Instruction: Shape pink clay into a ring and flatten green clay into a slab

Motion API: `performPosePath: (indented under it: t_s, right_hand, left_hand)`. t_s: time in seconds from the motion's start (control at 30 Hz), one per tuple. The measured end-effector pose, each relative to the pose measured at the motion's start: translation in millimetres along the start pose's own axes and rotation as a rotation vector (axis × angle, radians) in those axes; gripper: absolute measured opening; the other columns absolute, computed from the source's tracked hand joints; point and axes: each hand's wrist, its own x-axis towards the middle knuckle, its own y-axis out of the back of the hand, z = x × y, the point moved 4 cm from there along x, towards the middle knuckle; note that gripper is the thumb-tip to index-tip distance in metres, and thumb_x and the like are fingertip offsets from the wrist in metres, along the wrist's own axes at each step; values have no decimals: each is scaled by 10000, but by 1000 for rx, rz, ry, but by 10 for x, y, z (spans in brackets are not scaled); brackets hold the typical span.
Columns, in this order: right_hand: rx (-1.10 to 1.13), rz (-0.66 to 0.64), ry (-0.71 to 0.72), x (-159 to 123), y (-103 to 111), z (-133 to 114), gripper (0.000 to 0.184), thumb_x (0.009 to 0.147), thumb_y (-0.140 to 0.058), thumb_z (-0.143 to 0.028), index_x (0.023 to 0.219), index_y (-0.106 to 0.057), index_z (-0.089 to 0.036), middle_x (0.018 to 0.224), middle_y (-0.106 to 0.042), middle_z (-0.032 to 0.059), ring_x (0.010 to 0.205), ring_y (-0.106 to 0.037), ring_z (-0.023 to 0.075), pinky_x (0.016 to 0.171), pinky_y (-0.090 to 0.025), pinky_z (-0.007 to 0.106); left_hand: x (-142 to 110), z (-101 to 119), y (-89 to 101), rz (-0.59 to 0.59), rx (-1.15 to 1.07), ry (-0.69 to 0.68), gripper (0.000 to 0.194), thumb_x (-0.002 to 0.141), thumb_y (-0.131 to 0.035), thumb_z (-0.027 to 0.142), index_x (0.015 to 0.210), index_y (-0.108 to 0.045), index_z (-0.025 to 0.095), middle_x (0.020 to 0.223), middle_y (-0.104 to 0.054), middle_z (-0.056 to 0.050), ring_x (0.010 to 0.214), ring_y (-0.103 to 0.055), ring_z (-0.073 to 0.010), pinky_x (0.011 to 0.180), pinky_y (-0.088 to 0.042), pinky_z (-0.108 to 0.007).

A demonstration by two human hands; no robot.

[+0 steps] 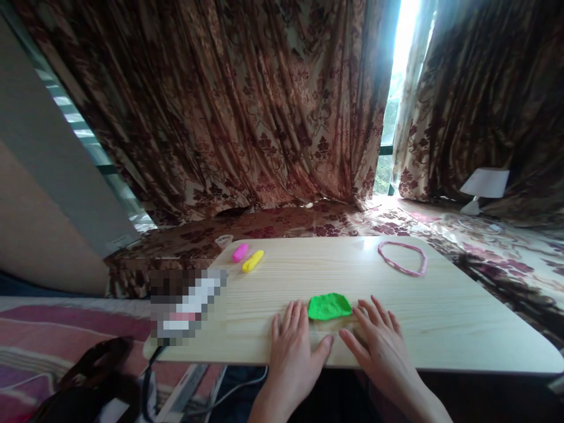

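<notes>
- A flattened piece of green modelling clay lies near the middle of the tabletop's near edge.
- Left hand and right hand lie spread at its two ends, thumbs out, pinching nothing; exact fingertip contact is hard to tell.
- Handling it well likely calls for light, even pressure from both sides, since uneven pushing could crease or tear the thin edge.
- A clear container sits by the far left corner, contents unclear.
</notes>
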Motion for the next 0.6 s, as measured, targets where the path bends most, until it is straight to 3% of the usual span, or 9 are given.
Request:
performPosePath:
  t_s: [0.1, 0.23, 0.37, 0.47, 0.53, 0.6]
  right_hand:
    - [138, 9, -31, 46, 43, 14, 393, 844, -520, -419, 1165, -580, -201, 1246, -571, 113, 1273, -377, 352, 971, -320, 588]
    - [238, 12, -43, 171, 104, 64, 285, 870, -491, -345, 1065, -634, -194, 1115, -641, 103, 1177, -485, 319, 936, -379, 534]
    - [365, 9, -17, 286, 40, -12, 245, 834, -531, -261, 1050, -631, -203, 984, -679, 78, 958, -613, 252, 846, -465, 438]
    - [504, 18, -15, 353, 21, -86, 288, 834, -502, -198, 1110, -576, -165, 912, -678, 72, 732, -641, 173, 665, -527, 306]
    - [597, 22, -10, 394, 110, -140, 277, 854, -464, -176, 1117, -552, -157, 901, -676, 62, 677, -633, 139, 603, -526, 251]
    - [661, 31, -3, 434, 288, -210, 248, 858, -476, -174, 1092, -560, -172, 901, -675, 48, 743, -629, 141, 660, -527, 247]
  left_hand:
    - [77, 25, 75, 16, -104, 20, 658, 817, -493, 471, 1349, -398, 96, 1413, -405, -164, 1325, -316, -308, 1081, -201, -517]
    - [404, 52, 157, 47, -195, 35, 518, 871, -422, 360, 1315, -426, 93, 1329, -492, -181, 1230, -436, -276, 1019, -314, -443]
    - [688, 187, 93, -3, -339, 0, 292, 713, -610, 220, 1001, -649, 192, 1027, -649, -88, 1044, -551, -257, 937, -382, -375]
    - [653, 255, 107, -20, -478, 53, 123, 704, -582, 171, 816, -633, 181, 869, -632, -62, 861, -591, -218, 814, -438, -339]
    - [511, 285, 192, -40, -597, 101, 105, 770, -509, 191, 841, -582, 168, 832, -615, -51, 788, -595, -185, 738, -461, -300]
    - [326, 341, 310, -108, -731, 119, 145, 820, -459, 223, 926, -539, 167, 813, -619, -37, 765, -604, -166, 676, -476, -261]
